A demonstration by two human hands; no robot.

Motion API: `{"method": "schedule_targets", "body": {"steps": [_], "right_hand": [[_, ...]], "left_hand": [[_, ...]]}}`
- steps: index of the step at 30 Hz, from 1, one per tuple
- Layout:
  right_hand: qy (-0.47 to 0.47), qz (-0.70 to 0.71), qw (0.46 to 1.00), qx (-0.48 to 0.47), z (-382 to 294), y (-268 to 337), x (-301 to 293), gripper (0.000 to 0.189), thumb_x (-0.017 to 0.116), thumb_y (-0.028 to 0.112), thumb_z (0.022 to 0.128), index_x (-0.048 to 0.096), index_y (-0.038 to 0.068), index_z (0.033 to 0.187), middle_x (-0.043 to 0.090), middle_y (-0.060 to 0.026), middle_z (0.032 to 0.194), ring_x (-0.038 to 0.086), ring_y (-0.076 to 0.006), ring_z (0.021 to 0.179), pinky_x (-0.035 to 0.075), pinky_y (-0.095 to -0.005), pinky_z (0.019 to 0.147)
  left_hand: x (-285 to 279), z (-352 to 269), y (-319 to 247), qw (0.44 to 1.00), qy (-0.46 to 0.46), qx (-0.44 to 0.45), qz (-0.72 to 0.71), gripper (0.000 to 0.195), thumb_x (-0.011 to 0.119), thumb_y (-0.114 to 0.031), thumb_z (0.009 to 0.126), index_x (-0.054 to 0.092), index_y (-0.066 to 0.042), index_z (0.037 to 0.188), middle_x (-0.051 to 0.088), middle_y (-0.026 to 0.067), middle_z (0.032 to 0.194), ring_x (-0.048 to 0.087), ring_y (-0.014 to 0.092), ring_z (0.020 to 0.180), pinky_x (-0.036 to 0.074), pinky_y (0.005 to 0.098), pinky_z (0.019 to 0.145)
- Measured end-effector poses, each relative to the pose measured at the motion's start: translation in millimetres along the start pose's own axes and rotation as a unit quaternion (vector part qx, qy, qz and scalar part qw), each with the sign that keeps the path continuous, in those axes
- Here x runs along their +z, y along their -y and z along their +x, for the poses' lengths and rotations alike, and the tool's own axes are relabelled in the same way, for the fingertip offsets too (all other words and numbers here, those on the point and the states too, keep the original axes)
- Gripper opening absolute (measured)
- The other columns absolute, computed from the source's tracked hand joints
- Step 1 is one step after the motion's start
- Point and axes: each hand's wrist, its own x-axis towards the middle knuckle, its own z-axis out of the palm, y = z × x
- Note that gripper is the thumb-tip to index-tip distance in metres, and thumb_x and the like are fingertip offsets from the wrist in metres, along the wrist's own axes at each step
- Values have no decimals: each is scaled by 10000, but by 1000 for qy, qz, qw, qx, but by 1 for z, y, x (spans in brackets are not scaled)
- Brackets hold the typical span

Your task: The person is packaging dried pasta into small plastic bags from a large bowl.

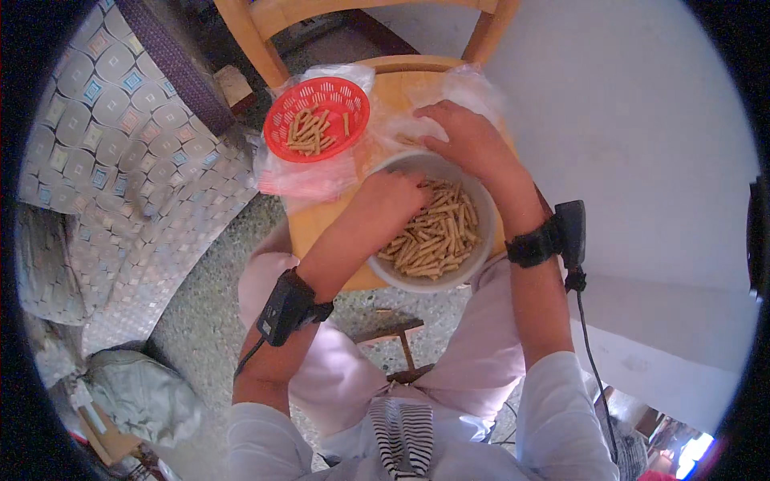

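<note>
A pale round bowl [489, 234] full of short, tan stick-shaped snack pieces [442, 234] stands at the front of a wooden chair seat [325, 240]. My left hand [397, 192] reaches into the bowl's far left part. Its fingertips are down by the pieces, and whether they grip any is hidden. Beyond the far rim, my right hand [463, 135] has its thumb and fingers around a clear plastic bag [415, 126]. A few tan pieces [409, 139] show at that bag. To the left, a red perforated plastic basket [343, 147] contains more of the sticks.
Clear plastic bags [475, 87] lie at the seat's back right. Under the basket is a stack of red-striped plastic bags [307, 180]. The chair's backrest [373, 12] rises behind. A white wall [631, 150] stands right; patterned fabric [120, 144] covers furniture on the left.
</note>
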Motion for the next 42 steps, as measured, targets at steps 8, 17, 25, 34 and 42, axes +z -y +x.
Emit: {"method": "schedule_targets", "body": {"steps": [8,17,25,34,42], "right_hand": [[5,-34,999,-11,0,24,4,369,636,270,825,608,104,1153,618,-141,1089,589,-332,1007,459,-444,866],[-44,-64,997,0,6,33,13,382,640,294,794,620,102,1123,602,-122,1141,542,-300,1100,359,-525,970],[-140,-174,975,-16,-9,20,3,411,703,281,739,619,144,1117,579,-79,1102,517,-263,1124,297,-577,1043],[-24,-251,963,94,-159,33,-34,263,652,322,799,634,156,1002,582,-41,961,538,-227,1035,354,-480,979],[-198,-146,963,108,-245,80,-33,332,608,346,843,621,119,1085,590,-92,1101,478,-259,1169,299,-512,1045]], "left_hand": [[13,-2,2,999,-13,-11,-50,288,463,-152,881,601,-59,1116,611,191,1115,606,355,1023,484,432,908],[16,-1,6,998,-59,-3,-5,269,491,-73,820,631,-76,1050,615,170,1033,624,343,922,500,441,826],[1,0,8,990,-109,70,62,203,592,-113,809,644,-86,1003,614,130,962,626,315,902,499,428,778],[-63,-180,-79,919,-343,178,74,199,649,-220,873,728,-37,885,654,145,1002,633,183,824,520,280,645],[-43,-152,-103,921,-343,186,8,202,643,-221,875,723,-37,889,650,146,1008,628,188,837,513,289,662]]}}
